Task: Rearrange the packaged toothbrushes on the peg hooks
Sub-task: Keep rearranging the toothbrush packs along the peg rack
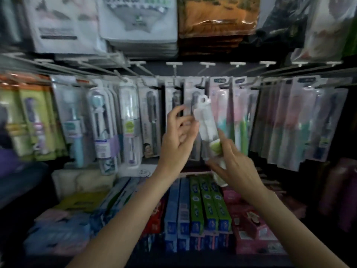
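A clear tube-shaped toothbrush pack [206,122] with a white hang loop on top and a green label low down is tilted in front of the middle pegs. My right hand [234,167] grips its lower end. My left hand [178,138] is raised just left of the pack, fingers spread and loosely bent, fingertips close to its upper part; contact is unclear. Behind them a row of packaged toothbrushes [150,120] hangs on metal peg hooks [201,86]. The view is blurred.
Several bare peg hooks [173,64] jut out from the rail above the row. Flat packets [139,22] hang higher up. Toothpaste boxes [195,207] lie stacked on the shelf below my forearms. More toothbrush packs [289,120] fill the right side.
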`<act>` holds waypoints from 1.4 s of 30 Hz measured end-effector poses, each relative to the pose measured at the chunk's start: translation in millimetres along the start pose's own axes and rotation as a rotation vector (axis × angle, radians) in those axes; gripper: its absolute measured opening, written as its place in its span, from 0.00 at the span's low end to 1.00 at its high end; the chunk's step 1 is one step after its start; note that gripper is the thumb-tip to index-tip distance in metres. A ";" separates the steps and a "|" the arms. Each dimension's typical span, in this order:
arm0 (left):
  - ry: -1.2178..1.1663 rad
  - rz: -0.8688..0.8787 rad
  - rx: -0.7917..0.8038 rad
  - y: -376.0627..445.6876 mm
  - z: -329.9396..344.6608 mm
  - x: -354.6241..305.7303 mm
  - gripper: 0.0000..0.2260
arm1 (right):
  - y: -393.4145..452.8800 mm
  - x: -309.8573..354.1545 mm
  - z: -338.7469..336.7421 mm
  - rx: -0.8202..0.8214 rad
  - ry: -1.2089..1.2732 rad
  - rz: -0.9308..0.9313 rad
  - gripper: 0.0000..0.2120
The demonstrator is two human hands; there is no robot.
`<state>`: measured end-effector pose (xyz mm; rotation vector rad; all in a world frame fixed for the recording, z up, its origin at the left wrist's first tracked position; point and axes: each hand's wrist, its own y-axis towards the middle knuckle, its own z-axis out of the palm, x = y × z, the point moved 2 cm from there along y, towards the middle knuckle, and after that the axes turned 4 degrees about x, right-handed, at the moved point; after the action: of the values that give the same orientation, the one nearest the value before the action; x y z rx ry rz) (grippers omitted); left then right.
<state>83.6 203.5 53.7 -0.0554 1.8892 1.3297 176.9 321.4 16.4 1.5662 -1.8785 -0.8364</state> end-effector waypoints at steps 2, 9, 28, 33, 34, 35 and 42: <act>0.057 0.023 -0.067 -2.7 -26.1 -8.0 0.20 | 12.3 28.7 18.5 0.019 0.068 -0.092 0.38; 0.195 0.031 -0.260 -0.4 -101.7 -21.6 0.19 | 53.0 102.1 33.8 -0.046 0.157 -0.212 0.37; 1.003 0.069 -0.262 -5.1 -157.5 1.6 0.15 | 66.6 133.7 72.4 0.214 0.089 -0.016 0.39; 0.992 0.214 -0.229 -3.3 -129.0 6.2 0.11 | 46.2 92.7 56.7 0.089 0.098 0.031 0.29; 0.975 0.241 -0.198 -1.8 -117.0 7.6 0.11 | 44.9 78.7 48.7 0.036 0.114 0.060 0.27; 0.951 0.260 -0.167 -0.2 -103.6 9.0 0.11 | 42.7 63.9 39.1 -0.024 0.138 0.100 0.24; 0.796 0.261 0.062 12.7 1.0 27.8 0.14 | 7.4 -47.4 -2.6 -0.295 0.205 0.443 0.17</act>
<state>59.7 220.9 45.8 -0.3629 2.6720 1.5601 182.1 368.8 22.8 0.9679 -1.7627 -0.6837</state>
